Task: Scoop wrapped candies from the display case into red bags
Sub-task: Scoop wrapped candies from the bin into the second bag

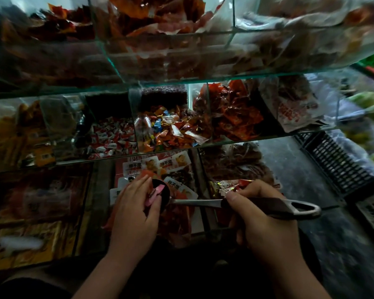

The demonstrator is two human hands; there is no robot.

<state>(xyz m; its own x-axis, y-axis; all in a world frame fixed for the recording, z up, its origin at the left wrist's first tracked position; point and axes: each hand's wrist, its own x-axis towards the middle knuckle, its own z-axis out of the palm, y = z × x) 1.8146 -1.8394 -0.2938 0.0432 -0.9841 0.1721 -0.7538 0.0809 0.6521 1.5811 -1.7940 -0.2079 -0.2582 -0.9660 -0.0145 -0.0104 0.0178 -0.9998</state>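
My right hand [261,214] grips the dark handle of a metal scoop [268,207] held level, its bowl [163,194] pointing left. A pink wrapped candy [154,194] lies at the bowl. My left hand [136,210] holds a red bag [148,175] against the bowl, fingers curled round the bag's mouth and touching the candy. Some shiny wrappers [231,185] show just above my right thumb. On the middle glass shelf, one compartment holds mixed wrapped candies [171,130] and the one to its left red-and-white candies [112,137].
The glass display case [181,85] rises in tiers ahead, with packaged snacks in every compartment. Snack packets [175,164] lie in the lowest tier behind my hands. Black plastic crates [335,162] and green fruit [367,100] stand at the right, beside dark floor.
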